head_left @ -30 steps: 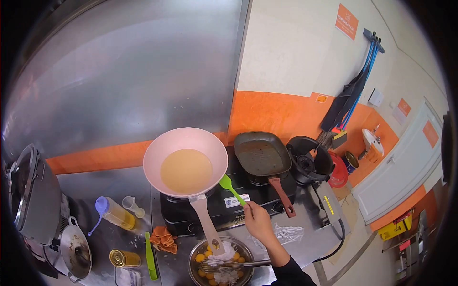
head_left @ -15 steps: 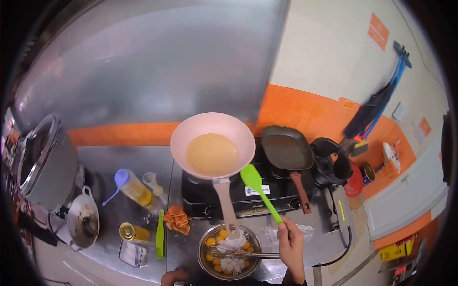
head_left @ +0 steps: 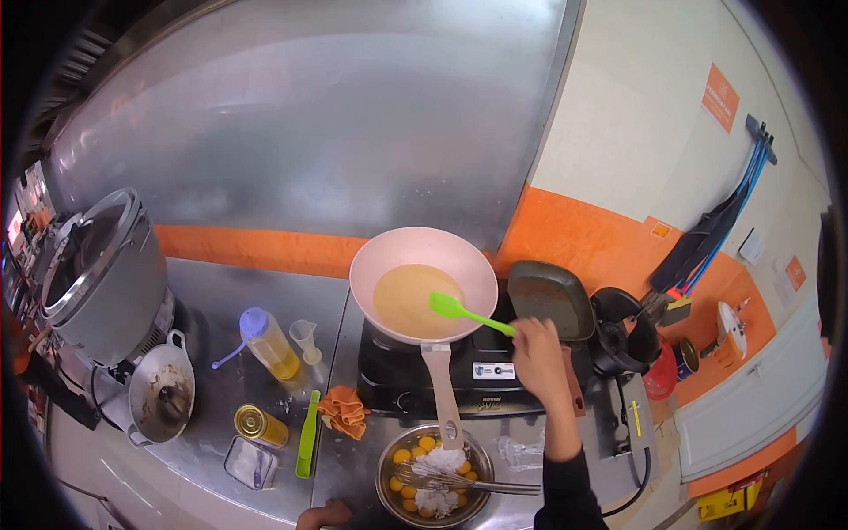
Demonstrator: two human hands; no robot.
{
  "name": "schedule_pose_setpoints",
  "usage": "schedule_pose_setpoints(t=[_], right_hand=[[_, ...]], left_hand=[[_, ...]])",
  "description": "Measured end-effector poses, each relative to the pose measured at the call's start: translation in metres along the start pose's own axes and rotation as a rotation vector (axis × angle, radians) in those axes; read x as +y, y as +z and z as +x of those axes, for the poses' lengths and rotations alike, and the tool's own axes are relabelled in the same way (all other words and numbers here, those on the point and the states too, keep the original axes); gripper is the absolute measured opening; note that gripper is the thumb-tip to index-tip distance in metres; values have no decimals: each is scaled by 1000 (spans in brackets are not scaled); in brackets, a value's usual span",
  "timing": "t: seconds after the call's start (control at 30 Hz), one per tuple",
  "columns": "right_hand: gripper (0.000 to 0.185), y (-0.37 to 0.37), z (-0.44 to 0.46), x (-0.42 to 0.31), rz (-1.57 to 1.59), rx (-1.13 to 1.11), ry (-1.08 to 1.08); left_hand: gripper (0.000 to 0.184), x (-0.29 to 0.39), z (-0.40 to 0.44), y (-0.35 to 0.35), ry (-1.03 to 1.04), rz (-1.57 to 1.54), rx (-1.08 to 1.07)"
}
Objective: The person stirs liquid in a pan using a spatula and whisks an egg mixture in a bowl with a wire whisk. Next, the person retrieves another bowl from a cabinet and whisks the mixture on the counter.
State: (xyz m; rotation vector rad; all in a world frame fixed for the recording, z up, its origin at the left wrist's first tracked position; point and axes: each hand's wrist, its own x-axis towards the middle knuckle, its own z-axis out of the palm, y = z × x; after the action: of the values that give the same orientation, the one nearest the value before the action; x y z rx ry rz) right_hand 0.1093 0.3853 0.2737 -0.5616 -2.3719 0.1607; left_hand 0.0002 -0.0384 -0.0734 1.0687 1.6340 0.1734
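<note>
My right hand (head_left: 537, 353) is closed round the handle of a green spatula (head_left: 452, 306), whose head is over the right part of the pink frying pan (head_left: 367, 265). A pale tan liquid (head_left: 411, 296) covers the pan's bottom; I cannot tell whether the spatula touches it. The pan sits on a black gas stove (head_left: 375, 375), its handle pointing toward me above a steel bowl (head_left: 386, 499). Egg yolks (head_left: 427, 442), white powder (head_left: 439, 461) and a whisk (head_left: 508, 487) are in the bowl. My left hand (head_left: 325, 514) is at the bottom edge, left of the bowl, its fingers mostly hidden.
A square grill pan (head_left: 552, 296) and a black pot (head_left: 625, 327) stand right of the pink pan. To the left are an oil bottle (head_left: 269, 344), a jar (head_left: 261, 426), a green tool (head_left: 307, 437), an orange cloth (head_left: 344, 412), a wok (head_left: 150, 382) and a large cooker (head_left: 119, 283).
My right hand has moved up and forward with the spatula, bringing its head from beside the pan's rim to over the liquid. The camera view has shifted slightly.
</note>
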Motion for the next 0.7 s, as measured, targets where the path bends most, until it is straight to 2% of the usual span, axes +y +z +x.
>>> schedule_pose_setpoints(t=[0.17, 0.37, 0.47, 0.7], right_hand=[[11, 91, 88, 8, -215, -296, -112], [14, 149, 120, 2, -230, -219, -251], [13, 155, 126, 2, -297, -327, -232], [11, 170, 123, 11, -243, -311, -243]], left_hand=[[40, 34, -19, -17, -139, -234, -23], [38, 19, -4, -11, -68, -186, -62], [37, 9, 3, -6, -21, -139, -82], [35, -7, 15, 4, 94, -14, -98]])
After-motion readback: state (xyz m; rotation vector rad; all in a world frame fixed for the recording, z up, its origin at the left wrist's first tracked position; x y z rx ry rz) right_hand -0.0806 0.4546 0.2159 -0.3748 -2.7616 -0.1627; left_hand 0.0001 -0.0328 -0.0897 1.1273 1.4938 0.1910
